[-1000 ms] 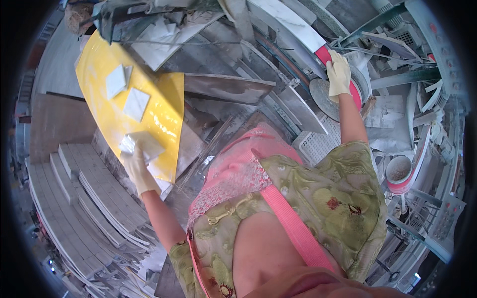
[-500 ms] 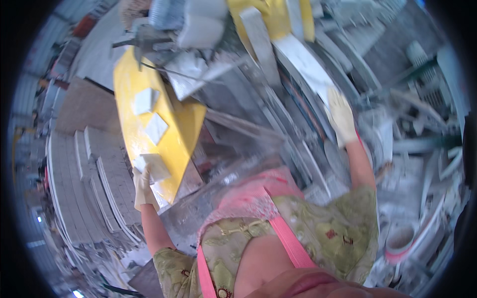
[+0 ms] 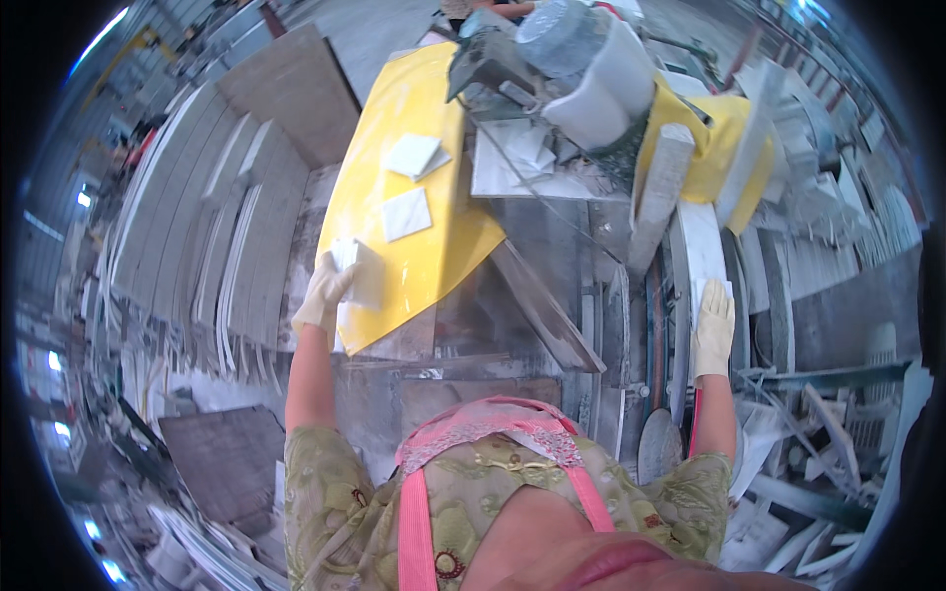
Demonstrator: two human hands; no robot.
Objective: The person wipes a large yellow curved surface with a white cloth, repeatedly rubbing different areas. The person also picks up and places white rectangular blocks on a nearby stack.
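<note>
My left hand (image 3: pixel 330 295), in a cream rubber glove, is closed on the edge of a small stack of white tiles (image 3: pixel 363 281). The stack is on a yellow sheet (image 3: pixel 412 266) at the left. Farther up that sheet lie a single square white tile (image 3: pixel 406 214) and a pair of overlapping tiles (image 3: pixel 414 156). At the right my right hand (image 3: pixel 713 325), gloved alike, rests flat with fingers stretched out on the near end of a long white stone strip (image 3: pixel 702 241). Its palm hides whatever is beneath it.
Grey slabs (image 3: pixel 172 197) stand stacked at the far left. A grey machine part (image 3: pixel 498 69) and a white plastic container (image 3: pixel 601 89) are at the back. Yellow cloth (image 3: pixel 705 148) drapes over the strip's far end. Stone offcuts (image 3: pixel 833 433) lie at the lower right.
The view has turned and steadied, so the bench now appears more upright. My left hand stays at the tile stack and my right hand stays on the white strip.
</note>
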